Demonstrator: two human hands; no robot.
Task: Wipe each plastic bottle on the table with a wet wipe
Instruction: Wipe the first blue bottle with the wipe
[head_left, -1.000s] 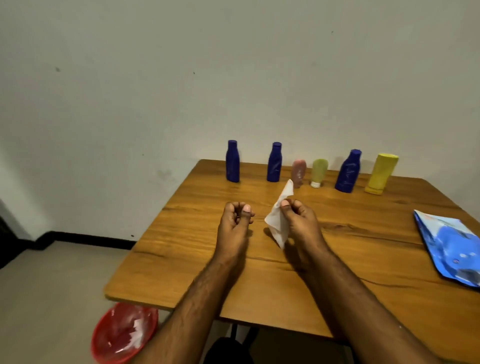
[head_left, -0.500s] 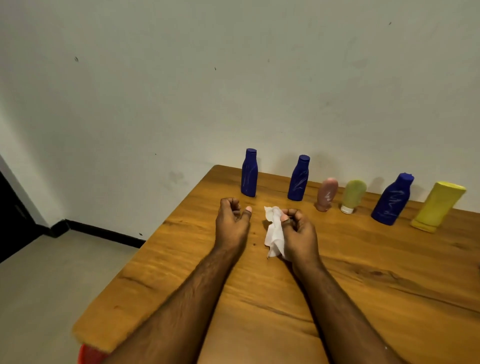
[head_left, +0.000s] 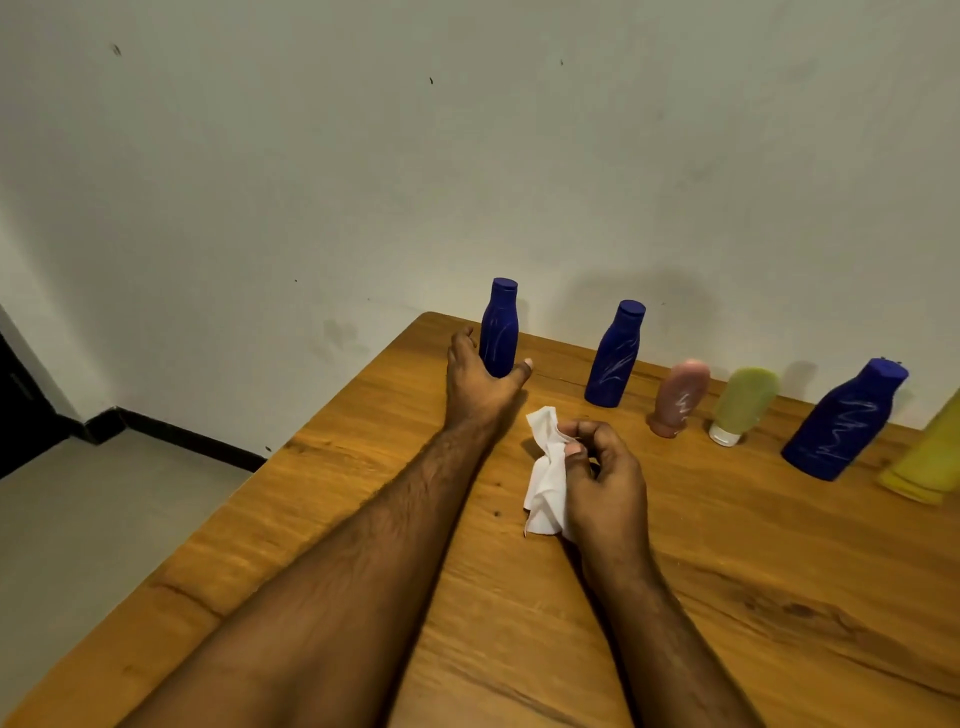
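Note:
Along the far edge of the wooden table (head_left: 519, 623) stand several plastic bottles: a leftmost blue bottle (head_left: 499, 322), a second blue bottle (head_left: 614, 358), a pink tube (head_left: 681, 395), a green tube (head_left: 743, 402), a wide blue bottle (head_left: 847, 421) and a yellow bottle (head_left: 930, 457) cut off by the right edge. My left hand (head_left: 480, 384) reaches round the base of the leftmost blue bottle, fingers on its left and thumb on its right, with small gaps showing. My right hand (head_left: 602, 478) pinches a crumpled white wet wipe (head_left: 545, 473) just above the table.
A white wall rises right behind the bottles. The table's left edge drops to a grey floor (head_left: 93, 519) with a black skirting strip (head_left: 182, 439).
My left hand has uncurled and moved forward from the table's middle to the leftmost blue bottle. My right hand still holds the wipe. The view has shifted closer and leftward.

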